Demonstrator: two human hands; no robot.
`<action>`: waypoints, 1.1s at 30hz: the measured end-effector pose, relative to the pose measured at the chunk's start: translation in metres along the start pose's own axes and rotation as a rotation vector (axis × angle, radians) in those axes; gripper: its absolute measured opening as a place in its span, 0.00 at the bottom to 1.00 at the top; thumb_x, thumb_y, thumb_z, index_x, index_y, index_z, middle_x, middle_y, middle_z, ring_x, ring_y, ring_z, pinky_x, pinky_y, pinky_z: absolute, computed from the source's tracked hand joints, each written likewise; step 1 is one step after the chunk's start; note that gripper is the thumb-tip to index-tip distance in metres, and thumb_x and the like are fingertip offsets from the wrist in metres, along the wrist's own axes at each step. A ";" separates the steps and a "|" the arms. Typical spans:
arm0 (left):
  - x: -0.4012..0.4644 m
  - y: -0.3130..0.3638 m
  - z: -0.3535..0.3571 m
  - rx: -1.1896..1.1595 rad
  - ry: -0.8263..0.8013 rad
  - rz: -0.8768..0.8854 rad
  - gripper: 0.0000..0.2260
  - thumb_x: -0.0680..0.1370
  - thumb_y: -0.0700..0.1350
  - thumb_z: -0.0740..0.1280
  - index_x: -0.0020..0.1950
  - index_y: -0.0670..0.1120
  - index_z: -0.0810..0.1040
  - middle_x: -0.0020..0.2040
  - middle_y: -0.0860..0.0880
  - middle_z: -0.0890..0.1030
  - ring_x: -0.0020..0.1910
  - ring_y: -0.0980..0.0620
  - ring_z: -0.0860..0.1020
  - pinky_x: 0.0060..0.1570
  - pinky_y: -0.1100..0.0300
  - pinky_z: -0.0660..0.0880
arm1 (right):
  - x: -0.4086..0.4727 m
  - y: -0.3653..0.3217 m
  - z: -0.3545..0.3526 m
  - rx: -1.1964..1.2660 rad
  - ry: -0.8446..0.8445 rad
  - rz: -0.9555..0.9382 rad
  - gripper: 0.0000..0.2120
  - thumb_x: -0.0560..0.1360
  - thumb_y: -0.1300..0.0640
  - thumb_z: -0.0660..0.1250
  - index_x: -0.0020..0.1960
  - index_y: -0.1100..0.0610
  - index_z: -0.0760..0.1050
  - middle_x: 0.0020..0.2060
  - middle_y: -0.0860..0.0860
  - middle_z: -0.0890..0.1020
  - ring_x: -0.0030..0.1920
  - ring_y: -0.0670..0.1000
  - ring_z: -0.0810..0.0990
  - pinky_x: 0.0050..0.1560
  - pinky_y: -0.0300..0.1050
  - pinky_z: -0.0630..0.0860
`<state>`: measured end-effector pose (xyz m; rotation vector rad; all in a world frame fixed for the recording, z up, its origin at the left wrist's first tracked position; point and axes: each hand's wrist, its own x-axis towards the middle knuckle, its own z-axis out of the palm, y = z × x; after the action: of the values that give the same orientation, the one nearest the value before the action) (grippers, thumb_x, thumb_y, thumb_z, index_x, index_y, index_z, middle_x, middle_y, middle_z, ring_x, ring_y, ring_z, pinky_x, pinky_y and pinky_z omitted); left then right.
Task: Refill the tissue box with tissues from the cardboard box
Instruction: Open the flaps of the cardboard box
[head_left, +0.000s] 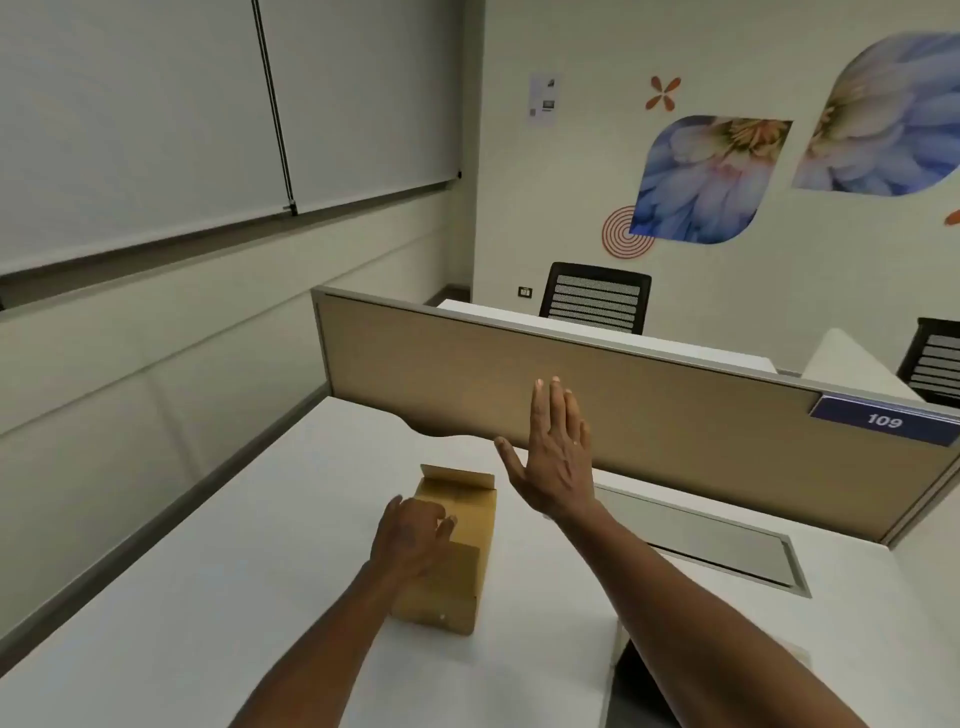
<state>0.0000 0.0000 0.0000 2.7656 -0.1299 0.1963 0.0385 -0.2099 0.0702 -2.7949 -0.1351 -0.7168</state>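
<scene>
1. Two bare arms reached out from the bottom of the view over the white worktop (218, 545).
2. Just under the right arm, at the near edge, sat a dark thing (636, 680) that was too hidden to name.
3. On the worktop lay the cardboard box (457, 551), long and brown, with one small end flap (456, 475) standing up at the far end.
4. Left hand (413, 535) rested on top of the cardboard box, fingers loosely curled and pressing down, not pinching anything.
5. Right hand (556, 457) was up in the air, flat and spread wide, holding nothing, just to the right of the box.
6. No tissue box and no tissues could be seen, so the job looked like it had hardly started.
7. Next, I think the box had to be opened more so the tissues could come out.
8. One thing could go wrong: the box could slide on the smooth worktop if only one hand pushed on it.
9. Another thing: pulling the flap too hard could rip the cardboard or crush the soft tissues inside.
10. Behind the worktop stood a tan divider (597, 415) with a blue sign (883, 420) reading 109.
</scene>
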 end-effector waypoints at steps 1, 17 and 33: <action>-0.004 -0.002 0.002 -0.022 -0.029 -0.014 0.19 0.80 0.60 0.59 0.52 0.49 0.84 0.48 0.51 0.85 0.51 0.52 0.80 0.67 0.51 0.71 | -0.003 -0.003 0.002 0.007 -0.026 0.002 0.44 0.79 0.30 0.50 0.84 0.54 0.42 0.84 0.57 0.47 0.83 0.60 0.46 0.80 0.59 0.53; -0.045 -0.046 0.039 -0.041 -0.152 -0.071 0.19 0.78 0.48 0.70 0.68 0.50 0.75 0.65 0.51 0.76 0.57 0.52 0.79 0.55 0.61 0.78 | -0.085 -0.035 0.080 0.192 -0.374 0.153 0.40 0.79 0.40 0.63 0.83 0.54 0.51 0.81 0.54 0.60 0.80 0.56 0.59 0.77 0.52 0.66; -0.023 -0.049 0.075 0.272 -0.440 0.056 0.39 0.80 0.53 0.64 0.78 0.64 0.37 0.81 0.46 0.36 0.79 0.34 0.46 0.72 0.42 0.63 | -0.025 -0.023 0.115 -0.019 -0.656 -0.109 0.34 0.84 0.50 0.59 0.84 0.56 0.47 0.84 0.55 0.47 0.83 0.58 0.45 0.82 0.58 0.53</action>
<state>-0.0083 0.0199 -0.0906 3.0326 -0.3139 -0.4153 0.0663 -0.1581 -0.0337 -2.9426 -0.3996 0.2071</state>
